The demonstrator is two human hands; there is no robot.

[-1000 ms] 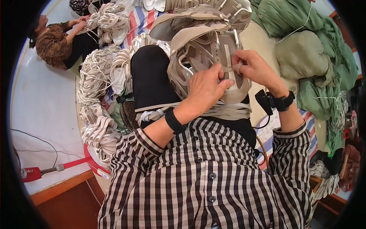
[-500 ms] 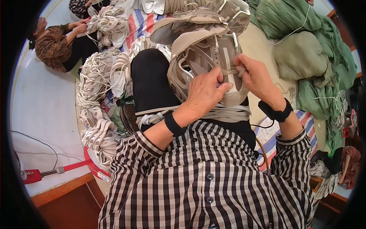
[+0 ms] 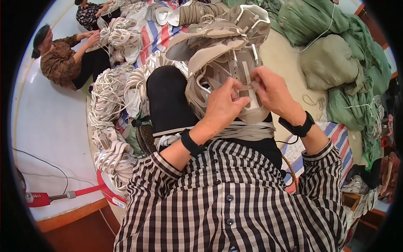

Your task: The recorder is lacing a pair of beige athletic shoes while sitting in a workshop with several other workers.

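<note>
Now both our hands sit closer together on the beige shoe upper (image 3: 228, 77) in our lap: left hand (image 3: 222, 107) pinches its strap, right hand (image 3: 273, 90) has slid inward, pinching beside it; threading continues.

Packages: bulging green sacks (image 3: 331, 63) tied with white cord lie piled at the floor's right edge. No labels, signs or screens.

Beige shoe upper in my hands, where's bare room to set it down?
Free: the pale floor on the left, between the heap of white uppers and the red tool. Crowded: the lap, and the right side under green sacks.
</note>
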